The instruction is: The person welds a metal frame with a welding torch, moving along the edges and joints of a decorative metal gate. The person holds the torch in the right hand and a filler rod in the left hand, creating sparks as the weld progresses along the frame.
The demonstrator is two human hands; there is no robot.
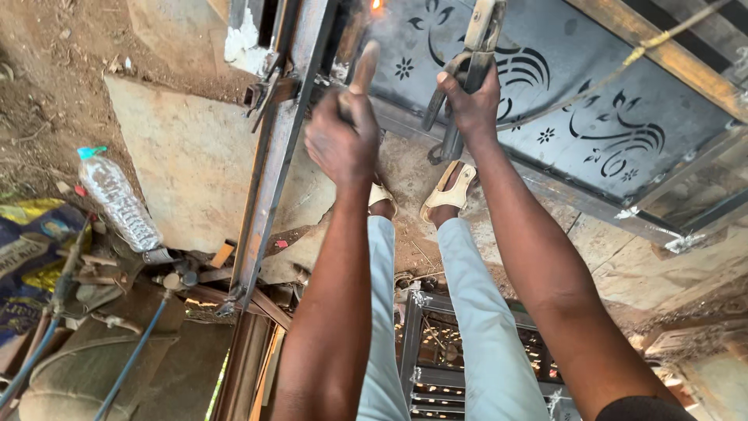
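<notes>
The left hand [341, 144] is clenched around a wooden handle [363, 68], round and worn, which rises from the fist toward a small orange glow [376, 5] at the top edge. The handle looks blurred, and I cannot tell what kind of head it carries. The right hand [470, 101] grasps a metal electrode holder [467, 62], a clamp with long grey levers; the fingers are wrapped around its lower levers. Both tools are in front of a dark steel gate panel [592, 86] with cut-out flowers and curled leaf shapes, set in a rusty frame. A long rusty steel bar [273, 164] runs down at the left of the hands, over a flat rough stone slab [187, 156]. Below the hands are the person's pale trousers and beige sandals [448, 191]. At the left, on the dusty earth, lies a clear ribbed plastic bottle [117, 203] with a turquoise cap, beside a blue and yellow printed sack [27, 257]
</notes>
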